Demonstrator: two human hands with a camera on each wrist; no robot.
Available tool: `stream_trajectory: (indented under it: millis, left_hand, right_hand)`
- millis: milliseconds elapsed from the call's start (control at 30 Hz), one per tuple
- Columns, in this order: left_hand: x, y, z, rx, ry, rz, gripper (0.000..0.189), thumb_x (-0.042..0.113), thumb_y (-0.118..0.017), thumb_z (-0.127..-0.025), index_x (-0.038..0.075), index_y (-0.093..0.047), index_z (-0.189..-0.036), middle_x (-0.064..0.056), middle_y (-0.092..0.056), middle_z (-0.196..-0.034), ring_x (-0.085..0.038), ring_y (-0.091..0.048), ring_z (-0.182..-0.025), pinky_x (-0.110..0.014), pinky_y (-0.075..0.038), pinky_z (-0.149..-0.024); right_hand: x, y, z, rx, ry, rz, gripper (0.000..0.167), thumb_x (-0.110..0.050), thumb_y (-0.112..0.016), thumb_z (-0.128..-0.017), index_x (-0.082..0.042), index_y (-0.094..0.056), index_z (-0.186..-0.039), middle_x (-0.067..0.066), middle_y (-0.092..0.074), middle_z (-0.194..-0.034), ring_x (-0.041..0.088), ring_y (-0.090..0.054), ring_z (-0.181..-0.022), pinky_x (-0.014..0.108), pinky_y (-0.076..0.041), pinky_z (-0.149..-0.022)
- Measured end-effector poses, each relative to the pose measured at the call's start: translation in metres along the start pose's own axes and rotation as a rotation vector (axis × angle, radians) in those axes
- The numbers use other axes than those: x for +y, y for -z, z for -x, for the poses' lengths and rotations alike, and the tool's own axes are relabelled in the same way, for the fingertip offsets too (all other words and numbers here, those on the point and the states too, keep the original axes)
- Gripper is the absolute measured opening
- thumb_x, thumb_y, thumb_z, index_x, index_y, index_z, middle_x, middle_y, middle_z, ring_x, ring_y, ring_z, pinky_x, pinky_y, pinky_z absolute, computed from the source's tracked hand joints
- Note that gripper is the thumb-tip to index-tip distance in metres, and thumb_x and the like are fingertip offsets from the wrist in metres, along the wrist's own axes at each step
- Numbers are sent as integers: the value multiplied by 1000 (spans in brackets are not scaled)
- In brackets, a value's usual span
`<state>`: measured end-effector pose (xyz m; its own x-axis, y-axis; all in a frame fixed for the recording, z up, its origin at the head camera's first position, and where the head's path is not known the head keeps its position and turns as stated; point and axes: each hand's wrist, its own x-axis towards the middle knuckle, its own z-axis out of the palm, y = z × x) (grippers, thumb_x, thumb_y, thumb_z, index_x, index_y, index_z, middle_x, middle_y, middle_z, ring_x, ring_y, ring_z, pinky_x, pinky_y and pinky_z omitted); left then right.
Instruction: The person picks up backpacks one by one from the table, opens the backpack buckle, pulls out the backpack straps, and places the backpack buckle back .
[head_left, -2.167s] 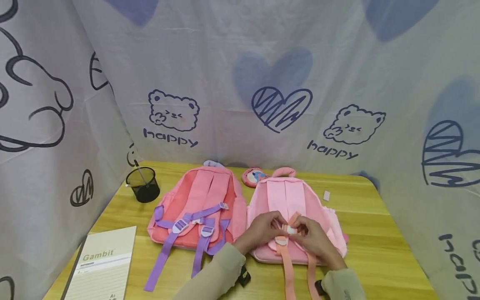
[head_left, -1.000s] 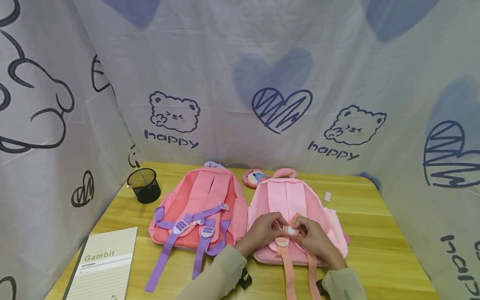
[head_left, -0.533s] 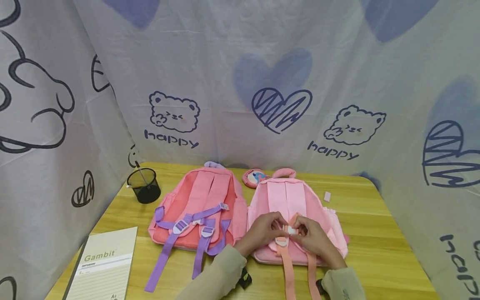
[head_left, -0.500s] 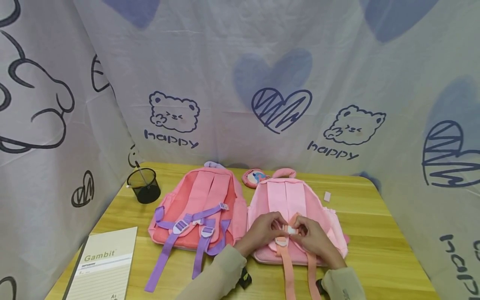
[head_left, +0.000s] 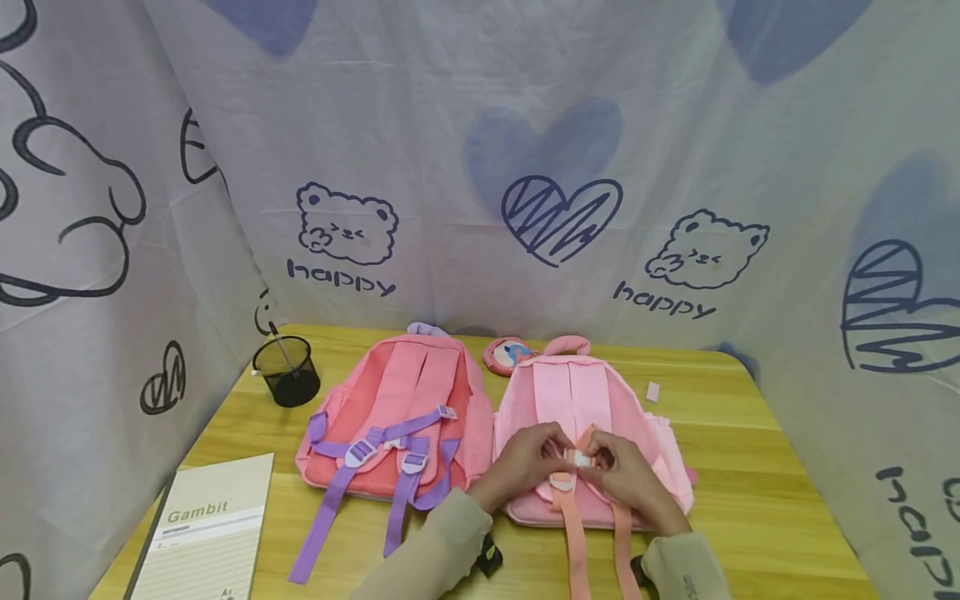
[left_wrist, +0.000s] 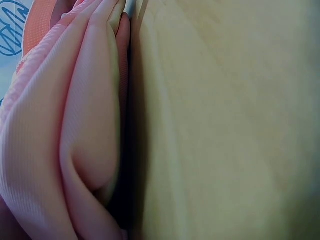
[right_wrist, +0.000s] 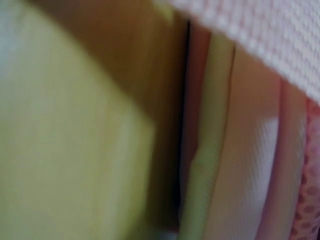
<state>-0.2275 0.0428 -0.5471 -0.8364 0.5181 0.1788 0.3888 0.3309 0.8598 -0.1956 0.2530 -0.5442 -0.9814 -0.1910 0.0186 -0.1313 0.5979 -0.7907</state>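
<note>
On the yellow wood-grain table (head_left: 757, 475), straight ahead of the person, lay a pale pink fabric backpack (head_left: 592, 400) with its strap side up, and all the action was at a small white plastic buckle (head_left: 581, 458) low on its back. The left hand (head_left: 530, 457) pinched the buckle's left side and the right hand (head_left: 628, 477) pinched its right, fingertips nearly meeting. Couldn't tell whether the buckle's halves were joined or apart, fingers covered too much. The wrist views were no help, mostly pink cloth and tabletop.

For anyone fiddling with one of these: the way to do it well, I reckoned, was to hold both ends level and in line, thumb and finger on the plastic rather than the webbing, since a tilted half would probably jam. A light grip seemed smarter than brute force. I'd also have watched the long, flat orange straps (head_left: 576, 542) trailing off the bottom, because a twist there could've tugged the buckle crooked.

Just beside it sat a coral-pink fabric backpack (head_left: 401, 392) with purple webbing straps (head_left: 322, 521) crossing its back, no hand on it.
</note>
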Motion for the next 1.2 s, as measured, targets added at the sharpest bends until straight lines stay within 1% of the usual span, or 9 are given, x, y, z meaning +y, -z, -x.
stream_trajectory:
  millis: [167,267,433,533,667,733,933,1067,1200]
  left_hand:
    - [-1,3,0,6,16,40,15,14,-81,-90,13,-72,-101,0,-67,-83,0,-57,-72,-18,-50,-68]
    - [-1,4,0,10,31,52,14,16,-80,-92,14,-71,-103,1,-67,-85,0,-58,-74,-19,-51,-69]
    - [0,5,2,40,78,105,13,18,-77,-94,14,-69,-103,1,-67,-86,-1,-60,-75,-20,-52,-70]
    - [1,5,2,47,83,109,15,20,-76,-96,13,-68,-105,0,-67,-88,-2,-60,-76,-21,-52,-72]
    - [2,4,2,49,79,76,20,22,-75,-97,11,-72,-113,0,-67,-90,-2,-58,-77,-20,-51,-73]
    - [3,4,2,50,67,46,20,22,-75,-97,11,-74,-114,-1,-67,-92,-2,-58,-79,-21,-51,-74]
    - [10,9,4,44,39,-45,14,24,-76,-96,15,-75,-107,3,-69,-92,0,-59,-80,-19,-52,-76]
    - [19,16,5,26,48,-89,15,26,-76,-96,15,-74,-106,5,-70,-90,1,-60,-79,-19,-52,-75]
    - [25,24,6,-7,78,-138,14,27,-77,-95,16,-72,-103,7,-70,-89,0,-61,-81,-20,-52,-76]
  right_hand:
    - [0,0,-1,11,4,-7,22,0,-77,-86,-12,-59,-84,1,-47,-74,12,-46,-69,25,-37,-66]
    - [0,1,-1,17,-10,-22,21,-1,-78,-86,-12,-60,-85,1,-49,-74,12,-47,-68,24,-38,-64]
    - [2,2,-2,27,-39,-69,18,-2,-77,-87,-10,-62,-87,2,-52,-75,13,-50,-68,24,-41,-63]
    - [3,2,-1,34,-52,-73,17,-3,-78,-87,-10,-62,-88,3,-54,-76,13,-51,-69,24,-42,-63]
    - [3,4,1,38,-59,-61,17,-4,-79,-86,-10,-64,-90,3,-56,-78,13,-52,-72,24,-44,-65]
    - [2,5,2,33,-61,-52,17,-4,-79,-86,-11,-65,-92,3,-57,-80,13,-53,-73,24,-44,-67]
    - [-1,8,5,20,-65,-47,16,-11,-81,-88,-12,-68,-98,3,-60,-83,13,-55,-76,24,-46,-68]
    - [-2,11,7,31,-68,-60,18,-18,-83,-88,-12,-70,-99,4,-64,-87,12,-58,-78,24,-48,-70]
    - [-2,12,9,43,-59,-44,20,-22,-84,-88,-13,-72,-100,3,-67,-90,12,-60,-80,24,-50,-73]
